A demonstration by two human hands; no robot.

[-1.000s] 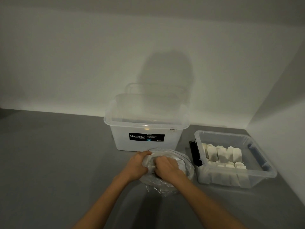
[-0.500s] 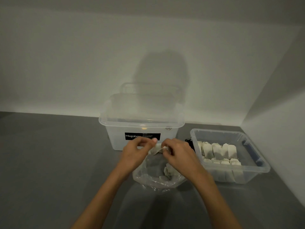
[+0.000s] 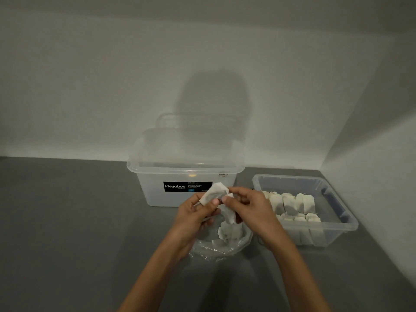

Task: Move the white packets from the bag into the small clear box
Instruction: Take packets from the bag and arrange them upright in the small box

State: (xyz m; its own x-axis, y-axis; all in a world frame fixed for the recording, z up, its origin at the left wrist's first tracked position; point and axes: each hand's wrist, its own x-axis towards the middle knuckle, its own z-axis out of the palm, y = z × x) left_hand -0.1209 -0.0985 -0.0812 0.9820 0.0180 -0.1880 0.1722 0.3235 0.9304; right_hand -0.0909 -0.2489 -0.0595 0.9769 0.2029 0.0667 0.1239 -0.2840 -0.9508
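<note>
While both hands are raised just above the bag (image 3: 234, 247), each grip is closed on one white packet. Left hand (image 3: 193, 212): thumb and fingers pinch the upper packet (image 3: 213, 192), which is tilted and shows in front of the black label (image 3: 177, 187) of the large box (image 3: 186, 200). Right hand (image 3: 249, 208): fingers are curled round the lower packet (image 3: 228, 214), which hangs down toward the mouth of the bag. The two packets meet between the thumbs; whether they are joined cannot be told.

The bag is of thin clear plastic and lies open on the grey desk (image 3: 67, 221), beneath the hands, with the loose packets (image 3: 229, 233) heaped inside it. The small clear box (image 3: 344, 218) stands on the desk just to the right of the bag, near the corner of the walls. The stored packets (image 3: 290, 202) stand upright in it in two rows against its left and near sides; its right part is bare. The large box, translucent and lidded, stands behind the hands against the back wall (image 3: 112, 86).
</note>
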